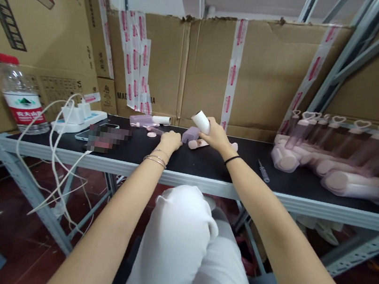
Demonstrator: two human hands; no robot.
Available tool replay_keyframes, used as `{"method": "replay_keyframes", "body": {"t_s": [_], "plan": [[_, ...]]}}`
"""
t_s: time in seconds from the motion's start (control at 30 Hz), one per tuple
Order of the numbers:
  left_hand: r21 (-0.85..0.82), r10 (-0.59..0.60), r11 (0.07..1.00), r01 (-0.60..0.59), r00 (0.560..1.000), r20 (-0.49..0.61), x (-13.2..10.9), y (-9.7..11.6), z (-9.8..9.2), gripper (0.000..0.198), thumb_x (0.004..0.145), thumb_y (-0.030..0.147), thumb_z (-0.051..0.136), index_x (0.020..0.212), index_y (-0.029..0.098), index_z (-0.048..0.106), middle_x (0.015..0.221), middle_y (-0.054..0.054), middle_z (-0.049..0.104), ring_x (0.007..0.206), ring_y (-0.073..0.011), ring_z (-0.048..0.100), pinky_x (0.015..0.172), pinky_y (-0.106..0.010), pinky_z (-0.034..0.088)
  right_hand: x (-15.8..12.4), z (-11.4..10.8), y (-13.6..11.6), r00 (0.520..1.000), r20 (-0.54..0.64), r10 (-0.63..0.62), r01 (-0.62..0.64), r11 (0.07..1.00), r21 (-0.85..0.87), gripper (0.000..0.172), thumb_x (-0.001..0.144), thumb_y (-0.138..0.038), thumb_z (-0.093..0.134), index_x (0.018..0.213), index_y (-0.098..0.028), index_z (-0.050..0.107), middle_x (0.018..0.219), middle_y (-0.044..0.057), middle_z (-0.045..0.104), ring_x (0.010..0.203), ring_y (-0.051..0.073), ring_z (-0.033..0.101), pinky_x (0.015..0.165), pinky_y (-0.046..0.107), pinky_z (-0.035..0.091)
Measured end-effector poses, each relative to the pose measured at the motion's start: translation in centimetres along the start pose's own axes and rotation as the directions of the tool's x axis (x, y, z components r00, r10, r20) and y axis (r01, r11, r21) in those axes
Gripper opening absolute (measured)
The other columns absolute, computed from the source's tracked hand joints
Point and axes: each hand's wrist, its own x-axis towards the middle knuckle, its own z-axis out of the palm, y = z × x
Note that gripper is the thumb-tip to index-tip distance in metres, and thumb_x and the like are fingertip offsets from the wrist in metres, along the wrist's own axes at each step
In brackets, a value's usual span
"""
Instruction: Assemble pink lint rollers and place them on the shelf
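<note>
My right hand (pixel 216 135) is closed around a white hollow tube (pixel 201 121), tilted with its open end up and to the left. My left hand (pixel 171 141) rests low at the black tabletop with its fingers curled; what they hold, if anything, is hidden. Between the two hands lies a translucent purple plastic piece (pixel 190 135). A pale pink part (pixel 198 144) sits just under my right hand. Left of my left hand are a small pink disc (pixel 151 134) and a purple clear case (pixel 141 120) with a white tube (pixel 162 120) beside it.
Several pink cylinders with heart-shaped loops (pixel 348 151) stand and lie at the right. A small screwdriver (pixel 263 171) lies nearer. At the left are a water bottle (pixel 26 103), a white power strip (pixel 80 121), cables and a phone (pixel 85 134). Cardboard (pixel 207 69) walls the back.
</note>
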Motion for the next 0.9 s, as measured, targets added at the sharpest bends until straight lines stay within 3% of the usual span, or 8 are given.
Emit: {"method": "replay_keyframes", "body": {"t_s": [0.1,0.2,0.27,0.37,0.5,0.63,0.73,0.9], "plan": [[-0.069,-0.023,0.997,0.02,0.999,-0.047,0.3,-0.1,-0.1,0.046,0.091,0.03,0.052,0.123,-0.003,0.06,0.126,-0.033,0.059,0.124,-0.0402,0.056,0.102,-0.046,0.044,0.0,0.2,-0.1,0.999,0.032,-0.039,0.041,0.998,-0.05,0.054,0.077,-0.031,0.062,0.126,-0.016,0.048,0.115,0.014,0.068,0.105,0.034,0.065,0.081,0.039,0.049],[-0.202,-0.077,0.978,0.052,0.99,-0.116,1.2,-0.5,-0.5,0.058,0.1,0.034,0.02,0.115,-0.002,0.063,0.115,-0.029,0.066,0.111,-0.0318,0.065,0.092,-0.037,0.051,-0.2,0.3,-0.5,0.988,0.113,-0.103,0.117,0.986,-0.121,0.05,0.076,-0.028,0.062,0.124,-0.02,0.051,0.118,0.011,0.067,0.106,0.032,0.065,0.081,0.037,0.048],[-0.452,-0.116,0.892,0.029,0.979,-0.166,1.7,-0.7,-0.6,0.064,0.1,0.038,0.012,0.108,0.003,0.065,0.106,-0.024,0.069,0.093,-0.0259,0.07,0.073,-0.03,0.055,-0.3,0.2,-0.8,0.978,0.167,-0.128,0.154,0.976,-0.152,0.048,0.076,-0.029,0.062,0.122,-0.021,0.053,0.12,0.01,0.066,0.106,0.031,0.065,0.08,0.037,0.048],[-0.734,-0.137,0.676,-0.059,0.969,-0.204,2.1,-0.7,-0.5,0.053,0.098,0.047,0.029,0.095,0.009,0.066,0.094,-0.017,0.07,0.078,-0.0215,0.068,0.054,-0.024,0.05,-0.4,0.1,-1.4,0.971,0.197,-0.137,0.17,0.972,-0.163,0.046,0.078,-0.029,0.061,0.122,-0.021,0.054,0.121,0.009,0.066,0.104,0.03,0.065,0.079,0.036,0.047],[-0.751,-0.12,0.652,-0.107,0.963,-0.241,2.1,-0.3,-0.2,0.062,0.095,0.058,0.029,0.096,0.009,0.066,0.099,-0.017,0.069,0.091,-0.0246,0.065,0.058,-0.026,0.05,-0.6,-0.2,-2.1,0.973,0.18,-0.144,0.173,0.972,-0.157,0.046,0.079,-0.028,0.062,0.123,-0.021,0.053,0.122,0.008,0.065,0.104,0.028,0.064,0.078,0.034,0.046],[-0.834,-0.076,0.534,-0.138,0.975,-0.21,1.4,0.4,-0.7,0.086,0.089,0.074,0.015,0.119,0.009,0.062,0.116,-0.017,0.065,0.105,-0.0262,0.063,0.067,-0.028,0.054,-0.9,-0.5,-2.7,0.97,0.184,-0.158,0.188,0.969,-0.162,0.043,0.079,-0.029,0.062,0.12,-0.019,0.054,0.121,0.009,0.066,0.104,0.03,0.064,0.075,0.033,0.045],[-0.873,-0.041,0.464,-0.153,0.98,-0.194,1.0,0.9,-1.4,0.093,0.086,0.077,0.006,0.137,0.014,0.051,0.134,-0.014,0.058,0.116,-0.0254,0.059,0.077,-0.029,0.055,-1.1,-0.8,-3.1,0.972,0.177,-0.152,0.182,0.97,-0.164,0.042,0.08,-0.031,0.063,0.119,-0.019,0.053,0.121,0.009,0.066,0.103,0.029,0.064,0.075,0.033,0.045],[-0.845,0.034,0.509,-0.165,0.985,-0.171,1.3,0.6,-2.1,0.09,0.089,0.073,0.005,0.145,0.015,0.044,0.143,-0.013,0.052,0.123,-0.0258,0.057,0.087,-0.031,0.052,-1.4,-1.0,-3.6,0.972,0.171,-0.159,0.187,0.969,-0.16,0.04,0.082,-0.033,0.062,0.118,-0.017,0.052,0.121,0.011,0.065,0.105,0.03,0.064,0.075,0.033,0.045]]}}
